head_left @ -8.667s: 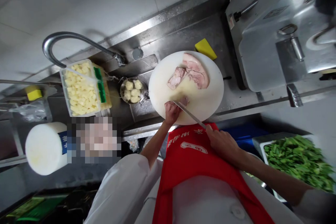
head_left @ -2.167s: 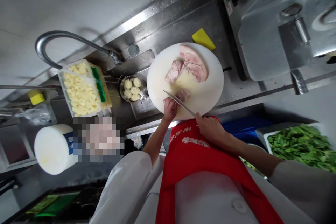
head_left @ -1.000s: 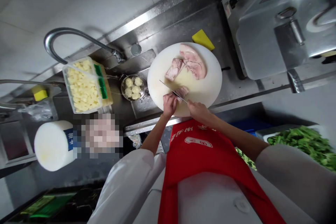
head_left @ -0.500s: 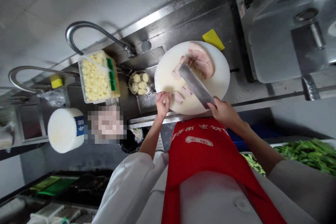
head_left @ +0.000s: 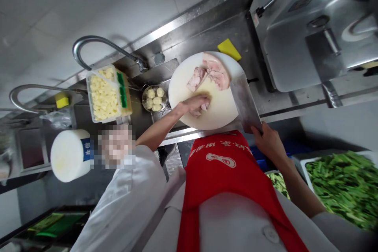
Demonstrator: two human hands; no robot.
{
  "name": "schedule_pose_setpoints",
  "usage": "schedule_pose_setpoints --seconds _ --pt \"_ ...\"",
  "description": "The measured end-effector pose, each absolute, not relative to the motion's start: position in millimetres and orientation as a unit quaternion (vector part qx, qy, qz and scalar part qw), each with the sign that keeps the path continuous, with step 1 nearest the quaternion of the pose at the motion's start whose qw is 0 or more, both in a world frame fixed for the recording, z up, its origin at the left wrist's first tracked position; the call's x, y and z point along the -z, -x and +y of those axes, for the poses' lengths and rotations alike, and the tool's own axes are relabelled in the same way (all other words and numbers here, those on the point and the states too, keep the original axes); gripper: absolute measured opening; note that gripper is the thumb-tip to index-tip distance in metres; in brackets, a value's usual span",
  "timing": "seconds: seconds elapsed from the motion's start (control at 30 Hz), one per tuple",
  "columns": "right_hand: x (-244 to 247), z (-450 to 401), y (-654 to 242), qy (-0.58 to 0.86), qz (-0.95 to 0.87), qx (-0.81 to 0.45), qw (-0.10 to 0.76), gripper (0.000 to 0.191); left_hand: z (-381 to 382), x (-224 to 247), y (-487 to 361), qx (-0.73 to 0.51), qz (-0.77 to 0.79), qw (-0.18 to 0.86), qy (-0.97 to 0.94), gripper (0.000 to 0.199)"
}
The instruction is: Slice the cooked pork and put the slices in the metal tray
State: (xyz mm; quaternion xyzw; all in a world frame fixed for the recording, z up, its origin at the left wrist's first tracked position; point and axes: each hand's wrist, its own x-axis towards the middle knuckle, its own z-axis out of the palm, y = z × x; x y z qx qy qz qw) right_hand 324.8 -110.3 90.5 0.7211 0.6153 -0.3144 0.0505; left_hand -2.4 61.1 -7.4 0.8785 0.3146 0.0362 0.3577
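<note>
Meat (head_left: 218,74), a large curved slab in pale pink, sits toward the far side of the round white cutting board (head_left: 180,82), and right up against it on its left is a blocky pink-and-white chunk (head_left: 196,78). Nearer the body, here's the bare left hand (head_left: 195,103), reaching in low over the board, fingers close together at the small pale pink pieces (head_left: 196,112); whether they're pinching one, I cannot tell from here. Over to the right, the bare right hand (head_left: 269,139) is wrapped firmly around the handle of the broad grey metal cleaver (head_left: 244,101), its wide blade angled across the board's right edge, well apart from the left hand. Just beyond the board, a yellow rectangular sponge (head_left: 229,49) on the grey steel counter (head_left: 203,33)! Left of the board, a round metal bowl (head_left: 144,105) holding pale, rounded lumps (head_left: 157,100), and further left a clear rectangular plastic container (head_left: 89,106) full of pale yellow chunks (head_left: 102,100), with the curved chrome faucet (head_left: 99,39) arching beside it. Then a white cylindrical tub (head_left: 66,155) with a blue label, and way over at lower right, a heap of green leaves (head_left: 342,185), close by the red apron (head_left: 218,177) side.
</note>
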Motion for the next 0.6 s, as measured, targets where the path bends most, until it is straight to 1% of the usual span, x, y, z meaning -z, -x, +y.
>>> schedule_pose_setpoints --seconds 0.03,0.13,0.23,0.3,0.4,0.47,0.53,0.6 --pt "-89.2 -112.9 -324.3 -0.723 0.612 0.316 0.048 0.035 62.7 5.9 4.7 -0.027 0.29 0.381 -0.877 0.039" --pt "-87.2 -116.9 -323.0 -0.725 0.608 0.322 0.044 0.033 62.4 2.0 11.6 -0.089 0.307 0.434 -0.842 0.03" --pt "-86.8 -117.0 -322.2 -0.716 0.616 0.324 0.047 0.031 53.9 -0.9 19.6 -0.151 0.388 0.486 -0.769 0.032" --pt "-86.3 -115.2 -320.9 -0.704 0.632 0.32 0.057 0.03 44.8 -5.5 28.1 -0.223 0.465 0.503 -0.694 0.036" --pt "-83.7 -108.4 -315.1 -0.674 0.662 0.316 0.09 0.029 24.4 -18.4 52.3 -0.391 0.558 0.502 -0.532 0.042" --pt "-80.6 -101.5 -308.4 -0.649 0.681 0.318 0.117 0.027 2.7 -28.2 80.0 -0.495 0.583 0.493 -0.415 0.045" --pt "-77.2 -94.8 -301.1 -0.623 0.699 0.322 0.136 0.026 -28.1 -36.0 117.8 -0.574 0.587 0.473 -0.318 0.046" --pt "-73.6 -89.9 -295.4 -0.602 0.714 0.327 0.144 0.025 -67.8 -41.2 162.7 -0.625 0.596 0.439 -0.25 0.043"
